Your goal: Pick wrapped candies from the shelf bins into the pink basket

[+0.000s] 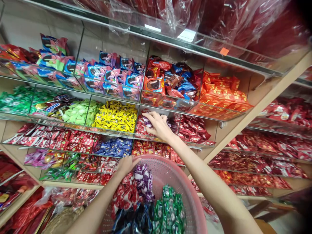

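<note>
Two hands working: left hand point(127, 164) pinching pink basket point(172, 174) at rim's eleven o'clock; right hand point(158, 125) holding thumb and fingers apart over wrapped candies point(140, 128), lying beyond basket's twelve o'clock. Candies probably weighing little, wrappers likely slipping; cupping handful seeming surest.

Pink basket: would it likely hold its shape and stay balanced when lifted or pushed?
The pink basket would likely stay fairly stiff, as its perforated wall shows a smooth, round curve. Its load may pull unevenly, since bare wall shows at the far right while the wrapped candies lie elsewhere. Those loose, shiny pieces could slide if it tilts.
</note>
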{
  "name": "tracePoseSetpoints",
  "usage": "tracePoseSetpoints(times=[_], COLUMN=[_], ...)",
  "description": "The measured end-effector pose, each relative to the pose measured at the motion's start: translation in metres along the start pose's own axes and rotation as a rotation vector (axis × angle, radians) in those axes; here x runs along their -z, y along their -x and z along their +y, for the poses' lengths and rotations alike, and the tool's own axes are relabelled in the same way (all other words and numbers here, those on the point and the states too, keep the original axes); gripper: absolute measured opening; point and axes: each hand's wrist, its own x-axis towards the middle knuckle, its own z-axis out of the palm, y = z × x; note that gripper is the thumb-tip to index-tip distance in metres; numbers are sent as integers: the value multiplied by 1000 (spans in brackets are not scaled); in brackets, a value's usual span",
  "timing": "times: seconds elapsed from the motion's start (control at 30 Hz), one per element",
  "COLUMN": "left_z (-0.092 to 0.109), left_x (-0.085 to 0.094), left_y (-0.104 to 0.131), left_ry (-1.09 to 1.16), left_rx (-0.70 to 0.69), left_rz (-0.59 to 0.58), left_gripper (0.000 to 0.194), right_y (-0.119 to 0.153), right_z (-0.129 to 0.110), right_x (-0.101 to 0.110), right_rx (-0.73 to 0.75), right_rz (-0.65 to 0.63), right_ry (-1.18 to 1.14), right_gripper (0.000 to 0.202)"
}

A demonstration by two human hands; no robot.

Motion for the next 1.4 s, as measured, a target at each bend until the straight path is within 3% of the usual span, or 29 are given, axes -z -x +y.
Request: tracePoseSetpoints(times=[0.13, 0.23, 0.37, 0.5, 0.6, 0.77, 0.9, 1.1, 1.4], left_z=[-2, -2, -2, 0, 1, 1, 1, 2, 5], left_x=[-3, -4, -4, -2, -1, -1, 0, 2, 5], left_y=[-2, -3, -2, -1, -1, -1, -1, -1, 0], left_ry=[5, 31, 31, 20, 33, 30, 33, 10, 16], left_rx=[-24, -34, -38, -20, -4, 1, -4, -6, 33], left_rz=[31, 4, -22, -11, -22, -20, -21, -28, -70], left_gripper=[75, 72, 70, 72, 76, 77, 74, 73, 74], right_y=[22, 54, 103, 141, 160, 176, 182, 193, 191], right_z=[-30, -54, -76, -87, -92, -99, -107, -114, -118], right_x=[13, 7, -27, -73, -98, -110, -109, -118, -122], right_rx=[-14, -87, -302, -676, -923, -1011, -962, -873, -1139], right_rz=[44, 65, 32, 24, 10, -48, -126, -103, -53], right_ry=[-143, -345, -762, -1289, -1526, -1581, -1541, -1506, -1609], right_gripper=[51, 52, 52, 46, 47, 50, 47, 48, 52])
